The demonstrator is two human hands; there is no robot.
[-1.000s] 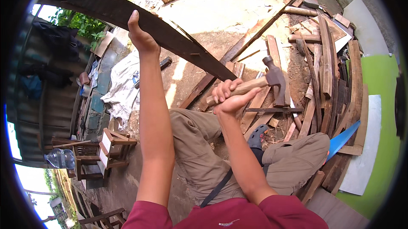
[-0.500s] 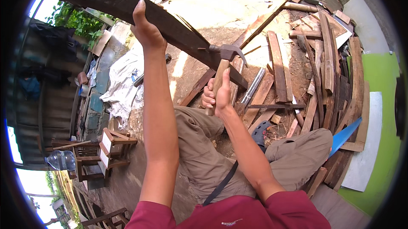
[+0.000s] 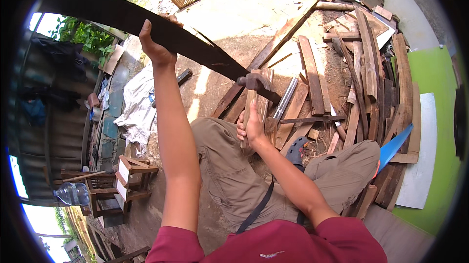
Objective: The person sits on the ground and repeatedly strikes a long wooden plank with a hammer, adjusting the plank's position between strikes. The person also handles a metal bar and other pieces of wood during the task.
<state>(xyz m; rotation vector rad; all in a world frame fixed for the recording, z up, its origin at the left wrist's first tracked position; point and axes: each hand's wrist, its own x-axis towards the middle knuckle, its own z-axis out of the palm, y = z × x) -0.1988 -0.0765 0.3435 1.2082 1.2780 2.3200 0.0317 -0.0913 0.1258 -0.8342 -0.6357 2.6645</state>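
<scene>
My left hand (image 3: 159, 48) is wrapped round the edge of a long dark wooden board (image 3: 117, 15), its thumb pointing up along the near face. The board runs slanting from the upper left down to the middle, its lower end by the wood lying on the ground. Gripped by its wooden handle in my right hand (image 3: 251, 128) is a claw hammer (image 3: 254, 82). The hammer's head overlaps the board's lower end in view; whether they touch I cannot tell. Below the hands are my crossed legs in brown trousers.
Loose wood planks (image 3: 312, 75) lie in a pile ahead and to the right. A blue handsaw (image 3: 395, 146) rests beside my right knee. At left are a small wooden frame (image 3: 129, 180), a clear plastic bottle (image 3: 72, 193) and a white cloth (image 3: 137, 106).
The hammer's head has dropped slightly and turned, so its claw shows differently. My left hand and the board have shifted a little left and downward in view.
</scene>
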